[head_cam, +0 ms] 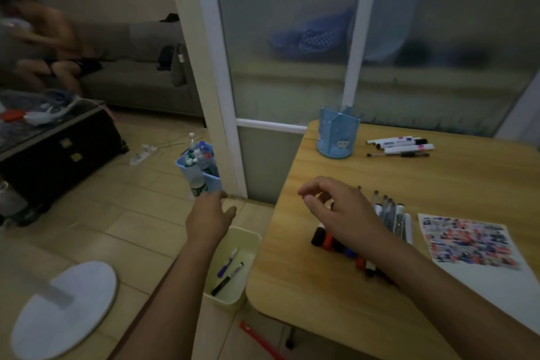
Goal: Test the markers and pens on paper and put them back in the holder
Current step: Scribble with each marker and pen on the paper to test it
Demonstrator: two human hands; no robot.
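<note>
Table point(336, 286): one, wooden, sitting at right and carrying the paper, the holder and two groups of markers.
Paper point(473, 245): one sheet, lying flat at the table's right edge, its upper part covered in red, blue and black test scribbles.
Cream bin point(251, 240): one, standing on the floor just beside the table's left edge; two pens lying inside, one purple point(228, 262), one black point(228, 278).
Blue holder point(339, 137): one, divided, standing upright at the table's far left corner; contents cannot be told.
Blue bin point(201, 178): one, on the floor past the left hand, stuffed with bottles.
Near marker pile point(391, 213): lying between the right hand and the paper, partly hidden; exact count cannot be told, at least six.
Far markers point(400, 145): about five, lying near the holder on its right side.
Left hand point(209, 219): reaching out over the floor above the cream bin, fingers relaxed and gripping nothing.
Right hand point(342, 213): hovering over the near pile, fingers loosely curled, thumb and forefinger apart, pinching nothing.
</note>
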